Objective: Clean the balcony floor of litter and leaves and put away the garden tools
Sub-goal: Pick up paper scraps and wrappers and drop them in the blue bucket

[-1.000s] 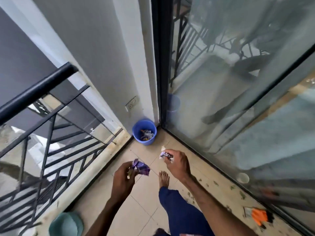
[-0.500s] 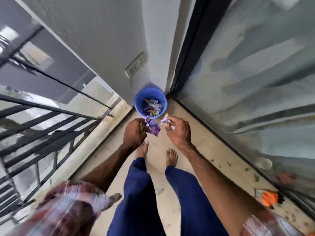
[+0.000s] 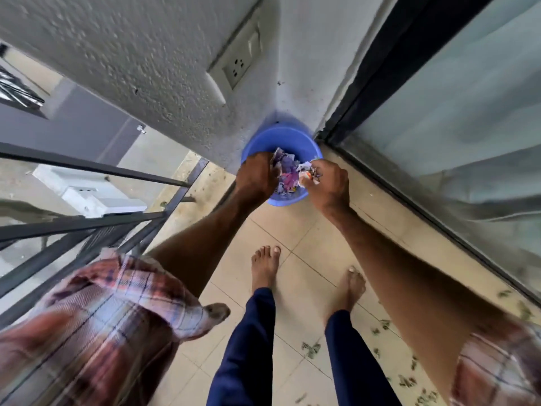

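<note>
One blue bucket (image 3: 283,138) and one wall socket (image 3: 238,64).

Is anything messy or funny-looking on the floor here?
Yes. Leaf bits lie scattered on the tiles by the glass door. They look out of place, while the wrappers sit in the bucket.

One wide-angle view from the head, tilted steeply down, close above the blue bucket (image 3: 282,139), facing the corner where wall (image 3: 146,68) meets glass door (image 3: 453,98).
</note>
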